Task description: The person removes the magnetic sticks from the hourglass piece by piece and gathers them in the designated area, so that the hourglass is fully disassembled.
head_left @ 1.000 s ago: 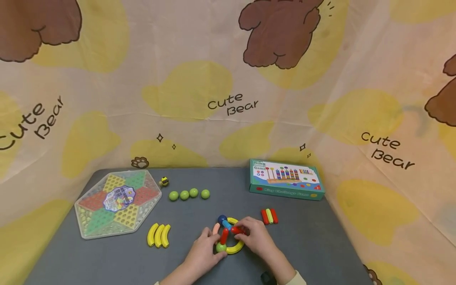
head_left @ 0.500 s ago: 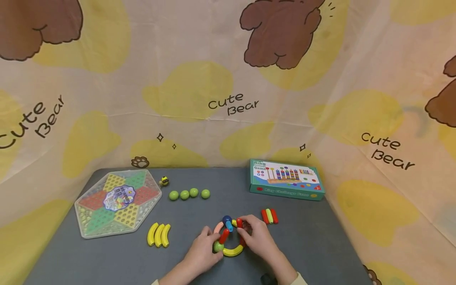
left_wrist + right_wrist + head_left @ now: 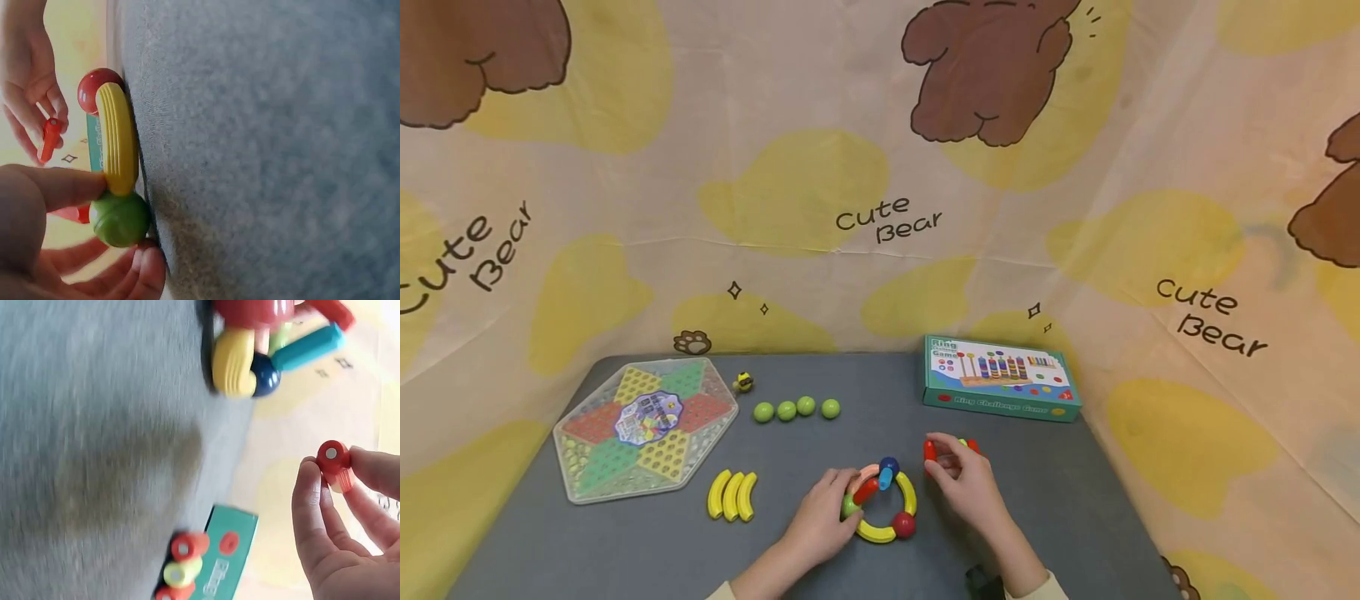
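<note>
A ring of magnetic pieces lies on the grey table: a green ball [image 3: 120, 219], yellow curved rods [image 3: 877, 533], a red ball [image 3: 904, 525], a dark blue ball [image 3: 889, 465] and a pink curved rod [image 3: 867, 473]. From the green ball a red rod [image 3: 866, 491] leans up; a light blue rod [image 3: 885, 478] slants up from the dark blue ball. At the ring's left side my left hand [image 3: 823, 518] grips the green ball, its thumb by the yellow rod's end. My right hand [image 3: 968, 483], apart from the ring, pinches another short red rod [image 3: 333, 459] between thumb and fingers.
Short red and light green rods [image 3: 182, 572] lie behind the right hand. Yellow curved rods [image 3: 731, 496] and several green balls [image 3: 786, 410] are further left. A hexagonal board [image 3: 647, 429], a small bee figure [image 3: 743, 382] and a game box [image 3: 1000, 379] stand further back.
My right hand has drawn away from the ring to the right, taking the red rod with it. The ring has turned slightly and shifted left with my left hand. The red ball now shows.
</note>
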`<state>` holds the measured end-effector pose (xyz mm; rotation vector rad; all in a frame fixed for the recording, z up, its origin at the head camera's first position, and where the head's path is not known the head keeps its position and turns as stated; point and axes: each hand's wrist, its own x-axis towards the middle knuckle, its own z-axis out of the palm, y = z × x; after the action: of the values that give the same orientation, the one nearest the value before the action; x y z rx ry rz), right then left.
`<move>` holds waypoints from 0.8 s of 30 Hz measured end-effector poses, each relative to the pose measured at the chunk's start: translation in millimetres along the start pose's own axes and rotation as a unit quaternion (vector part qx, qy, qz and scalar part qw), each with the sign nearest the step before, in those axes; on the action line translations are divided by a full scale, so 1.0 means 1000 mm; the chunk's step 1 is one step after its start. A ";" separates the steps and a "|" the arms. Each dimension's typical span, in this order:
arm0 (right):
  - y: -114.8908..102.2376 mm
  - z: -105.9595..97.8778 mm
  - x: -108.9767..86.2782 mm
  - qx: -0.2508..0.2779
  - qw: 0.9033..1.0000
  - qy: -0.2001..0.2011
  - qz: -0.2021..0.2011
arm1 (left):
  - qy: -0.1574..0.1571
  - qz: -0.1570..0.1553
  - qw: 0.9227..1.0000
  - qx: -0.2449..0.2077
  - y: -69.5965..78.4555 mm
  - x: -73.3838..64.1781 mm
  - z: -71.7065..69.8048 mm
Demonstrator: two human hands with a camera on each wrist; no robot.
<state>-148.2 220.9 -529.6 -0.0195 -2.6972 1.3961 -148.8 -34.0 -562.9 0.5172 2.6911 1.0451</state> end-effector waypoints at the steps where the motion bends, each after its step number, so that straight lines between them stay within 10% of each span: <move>1: 0.002 -0.003 0.002 -0.003 1.000 0.007 0.002 | 0.007 -0.002 1.000 0.014 -0.001 0.001 0.001; 24: 0.055 -0.067 0.031 -0.061 0.995 0.014 0.075 | 0.037 0.027 0.996 0.082 0.001 0.002 -0.003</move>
<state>-174.8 309.0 -533.5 -0.2533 -2.8042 1.2532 -151.2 -34.5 -560.6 0.5948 2.8594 0.8759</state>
